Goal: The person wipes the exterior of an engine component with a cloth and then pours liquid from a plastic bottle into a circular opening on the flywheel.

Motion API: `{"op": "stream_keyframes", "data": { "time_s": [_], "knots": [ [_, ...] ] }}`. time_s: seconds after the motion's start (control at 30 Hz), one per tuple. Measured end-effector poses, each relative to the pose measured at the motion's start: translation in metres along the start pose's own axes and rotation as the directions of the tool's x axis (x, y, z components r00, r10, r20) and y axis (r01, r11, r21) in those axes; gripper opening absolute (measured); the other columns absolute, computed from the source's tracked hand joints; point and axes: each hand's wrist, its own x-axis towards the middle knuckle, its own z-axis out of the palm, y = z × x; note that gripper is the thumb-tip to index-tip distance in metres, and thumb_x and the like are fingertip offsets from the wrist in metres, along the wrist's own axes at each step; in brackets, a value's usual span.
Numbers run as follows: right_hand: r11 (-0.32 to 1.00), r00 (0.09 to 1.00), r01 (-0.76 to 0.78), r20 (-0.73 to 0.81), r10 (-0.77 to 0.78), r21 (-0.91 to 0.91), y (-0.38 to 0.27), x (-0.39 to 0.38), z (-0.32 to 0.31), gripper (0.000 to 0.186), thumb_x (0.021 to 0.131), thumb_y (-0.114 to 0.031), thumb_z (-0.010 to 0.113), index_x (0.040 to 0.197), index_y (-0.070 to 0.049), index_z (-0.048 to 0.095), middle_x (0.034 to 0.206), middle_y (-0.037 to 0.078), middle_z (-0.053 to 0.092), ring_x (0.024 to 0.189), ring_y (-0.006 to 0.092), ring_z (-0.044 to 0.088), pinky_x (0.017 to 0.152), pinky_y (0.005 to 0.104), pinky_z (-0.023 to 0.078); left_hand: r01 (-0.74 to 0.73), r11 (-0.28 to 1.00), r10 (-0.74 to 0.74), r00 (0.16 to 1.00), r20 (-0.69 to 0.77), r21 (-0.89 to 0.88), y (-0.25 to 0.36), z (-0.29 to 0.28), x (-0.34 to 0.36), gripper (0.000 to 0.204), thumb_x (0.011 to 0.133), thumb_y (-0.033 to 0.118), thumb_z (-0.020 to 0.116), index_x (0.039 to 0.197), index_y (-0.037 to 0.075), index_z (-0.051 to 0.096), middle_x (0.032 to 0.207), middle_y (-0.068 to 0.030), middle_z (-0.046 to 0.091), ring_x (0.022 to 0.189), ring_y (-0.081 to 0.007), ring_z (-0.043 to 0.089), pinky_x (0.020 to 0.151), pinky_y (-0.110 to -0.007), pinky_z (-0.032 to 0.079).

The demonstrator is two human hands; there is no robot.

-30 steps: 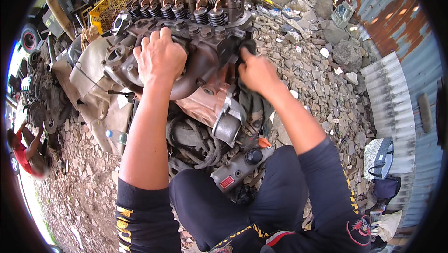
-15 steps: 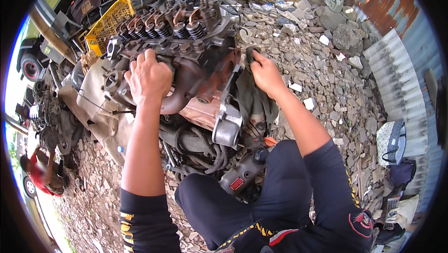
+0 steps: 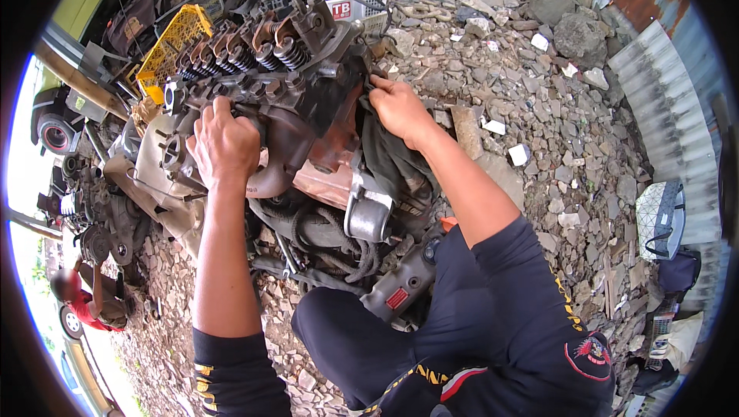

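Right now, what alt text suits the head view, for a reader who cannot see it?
The left grip is on an engine with exposed springs; the right grip holds dark cloth beside it. Stone rubble lies around; at far left is a person in red.

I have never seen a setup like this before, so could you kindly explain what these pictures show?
There is no robot here: a wide fisheye camera on a person's head looks down, so straight edges bend toward the rim. The wearer's bare left hand is on the side of an engine whose valve springs are exposed. The right hand grips a dark cloth by the engine's end. Nearer the wearer lies a grey valve cover. Broken stones cover much of the ground, and a person in red is at the far left.
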Motion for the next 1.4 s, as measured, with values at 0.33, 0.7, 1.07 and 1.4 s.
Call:
{"op": "stream_keyframes", "data": {
  "time_s": [0.33, 0.7, 1.07, 1.4],
  "knots": [
    [0.927, 0.997, 0.078, 0.020, -0.076, -0.366, 0.017, -0.007, 0.001, 0.042, 0.087, -0.020, 0.051, 0.122, -0.001, 0.066, 0.116, 0.029, 0.065, 0.111, 0.0393, 0.063, 0.099, 0.0414, 0.048, 0.006, 1.000, -0.006, 1.000, 0.008, -0.024, 0.000, -0.001, 0.002, 0.035, 0.090, 0.023, 0.047, 0.120, 0.008, 0.058, 0.121, -0.0158, 0.063, 0.117, -0.0336, 0.057, 0.101, -0.050, 0.039],
    [0.696, 0.926, 0.158, -0.140, -0.351, -0.701, 0.036, -0.020, 0.013, 0.029, 0.092, -0.020, 0.059, 0.118, -0.012, 0.070, 0.095, 0.018, 0.066, 0.088, 0.0395, 0.067, 0.076, 0.0483, 0.054, 0.020, 0.999, -0.019, 1.000, 0.017, -0.045, 0.002, -0.003, -0.001, 0.035, 0.091, 0.023, 0.046, 0.119, 0.007, 0.058, 0.123, -0.0157, 0.063, 0.121, -0.0335, 0.055, 0.104, -0.050, 0.038],
    [0.667, 0.922, 0.186, -0.106, -0.372, -0.722, 0.032, -0.048, 0.025, 0.027, 0.088, -0.013, 0.057, 0.107, -0.017, 0.076, 0.095, 0.014, 0.066, 0.083, 0.0358, 0.067, 0.075, 0.0460, 0.055, 0.026, 0.997, -0.025, 0.999, 0.021, -0.066, 0.000, -0.003, -0.003, 0.033, 0.091, 0.023, 0.045, 0.116, 0.007, 0.059, 0.123, -0.0146, 0.063, 0.121, -0.0327, 0.055, 0.103, -0.050, 0.038],
    [0.829, 0.900, 0.239, -0.206, -0.385, -0.505, 0.027, -0.001, -0.018, 0.022, 0.086, -0.016, 0.069, 0.106, -0.008, 0.074, 0.098, 0.018, 0.071, 0.093, 0.0366, 0.068, 0.087, 0.0438, 0.052, 0.015, 0.995, -0.015, 1.000, 0.004, -0.096, -0.002, -0.005, -0.004, 0.034, 0.091, 0.022, 0.044, 0.116, 0.005, 0.060, 0.123, -0.0145, 0.063, 0.121, -0.0331, 0.054, 0.104, -0.050, 0.037]
  ]
}}
